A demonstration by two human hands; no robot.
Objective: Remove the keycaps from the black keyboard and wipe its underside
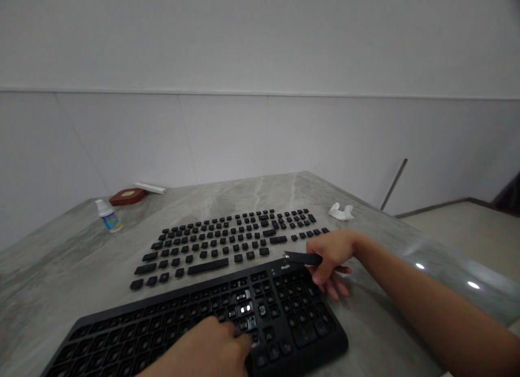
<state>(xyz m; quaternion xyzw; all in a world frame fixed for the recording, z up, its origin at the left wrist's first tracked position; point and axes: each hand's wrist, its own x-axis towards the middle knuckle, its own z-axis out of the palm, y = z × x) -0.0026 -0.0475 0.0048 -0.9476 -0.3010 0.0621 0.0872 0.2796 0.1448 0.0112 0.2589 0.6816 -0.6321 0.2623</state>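
Note:
A black keyboard frame lies at a slant across the near part of the table, most of its key sockets bare. My left hand rests over its lower middle with curled fingers; what they hold, if anything, is hidden. Beside the frame's top right corner, my right hand grips a slim black tool with a small metal tip between thumb and forefinger, the other fingers loose below. The tool's exact kind is unclear. Shiny bits show in sockets near my left fingers. Beyond the frame, loose black keycaps lie in rows.
A crumpled white tissue sits to the right of the keycaps. At the far left stand a white-capped bottle with a blue label, a reddish-brown box and a white strip. The marble-patterned table meets a pale wall.

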